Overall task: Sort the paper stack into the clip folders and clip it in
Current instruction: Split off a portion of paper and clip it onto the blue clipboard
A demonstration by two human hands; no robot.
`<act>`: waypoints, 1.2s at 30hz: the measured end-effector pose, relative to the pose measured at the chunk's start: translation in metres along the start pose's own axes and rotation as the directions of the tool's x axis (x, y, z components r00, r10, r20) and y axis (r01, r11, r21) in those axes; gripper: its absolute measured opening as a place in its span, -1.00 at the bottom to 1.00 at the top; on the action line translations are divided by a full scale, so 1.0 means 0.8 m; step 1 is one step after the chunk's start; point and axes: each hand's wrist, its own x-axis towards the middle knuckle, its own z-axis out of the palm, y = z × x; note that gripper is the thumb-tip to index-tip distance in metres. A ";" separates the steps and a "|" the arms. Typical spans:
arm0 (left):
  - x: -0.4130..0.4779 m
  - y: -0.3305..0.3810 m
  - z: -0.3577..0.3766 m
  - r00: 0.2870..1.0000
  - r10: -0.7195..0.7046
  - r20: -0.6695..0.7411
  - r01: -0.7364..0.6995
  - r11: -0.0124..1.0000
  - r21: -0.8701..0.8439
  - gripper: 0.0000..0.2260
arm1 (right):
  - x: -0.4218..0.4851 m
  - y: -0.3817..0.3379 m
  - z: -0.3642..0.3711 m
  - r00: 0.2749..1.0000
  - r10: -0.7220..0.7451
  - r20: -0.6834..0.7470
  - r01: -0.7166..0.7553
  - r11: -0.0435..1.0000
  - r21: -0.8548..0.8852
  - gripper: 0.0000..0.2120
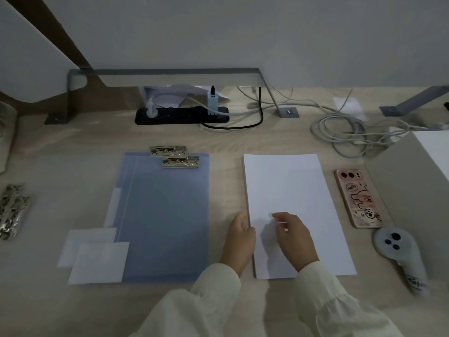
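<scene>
A white paper stack point(289, 188) lies flat on the desk, right of centre. My left hand point(239, 237) rests at the stack's left edge with its fingers curled against the sheets. My right hand point(292, 237) lies on top of the stack near its lower left, thumb and forefinger pinched together on the top sheet. Left of the stack lie blue clip folders point(165, 215), stacked slightly offset, with two silver clips point(173, 155) at their top edge. Whether either hand has lifted a sheet is unclear.
Two white paper slips point(94, 256) lie at the folders' lower left. More silver clips point(11, 210) sit at the far left. A phone point(359, 199) and a controller point(401, 256) lie right of the stack. A power strip point(182, 115) and cables point(345, 132) sit at the back.
</scene>
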 end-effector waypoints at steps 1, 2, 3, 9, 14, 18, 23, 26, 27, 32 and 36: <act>0.007 -0.002 0.001 1.000 -0.028 -0.014 0.028 1.000 -0.008 -0.74 | 0.001 0.004 0.003 1.000 -0.004 0.004 0.004 1.000 -0.009 -0.71; 0.013 -0.003 0.004 0.998 -0.053 -0.029 0.053 0.999 -0.009 -0.77 | 0.004 0.009 0.004 1.000 -0.007 0.011 0.007 1.000 -0.008 -0.71; 0.020 -0.005 0.004 0.996 -0.087 -0.036 0.086 0.996 -0.006 -0.80 | 0.004 0.011 0.003 1.000 -0.009 0.021 0.009 1.000 -0.005 -0.71; 0.055 0.004 0.002 0.974 -0.217 -0.065 0.217 0.976 0.003 -0.85 | 0.012 0.014 0.000 0.998 -0.027 0.065 0.029 0.999 -0.024 -0.72; 0.060 0.006 0.007 0.969 -0.246 -0.026 0.245 0.968 -0.048 -0.90 | 0.015 0.013 -0.001 0.995 0.000 0.098 0.003 1.000 -0.026 -0.73; 0.047 0.005 0.008 0.980 -0.196 -0.022 0.190 0.967 -0.167 -0.85 | 0.019 0.010 -0.003 0.992 0.026 0.121 -0.023 0.999 -0.027 -0.73; 0.031 -0.008 0.006 0.990 -0.090 0.110 0.115 0.961 -0.252 -0.74 | 0.019 0.001 -0.007 0.984 0.073 0.162 -0.079 0.996 0.029 -0.64; 0.025 -0.015 0.016 0.992 -0.081 0.096 0.098 0.979 -0.182 -0.73 | 0.018 -0.003 -0.006 0.985 0.090 0.150 -0.096 0.995 0.031 -0.61; 0.023 -0.016 0.019 0.993 -0.080 0.089 0.096 0.977 -0.189 -0.72 | 0.017 -0.004 -0.007 0.986 0.094 0.140 -0.099 0.995 0.032 -0.63; 0.022 -0.019 0.022 0.995 -0.038 0.096 0.063 0.962 -0.266 -0.74 | 0.017 -0.006 -0.009 0.990 0.100 0.101 -0.106 0.993 0.052 -0.74; 0.023 -0.022 0.020 0.995 -0.015 0.100 0.040 0.966 -0.255 -0.72 | 0.016 -0.008 -0.008 0.989 0.105 0.103 -0.111 0.992 0.062 -0.77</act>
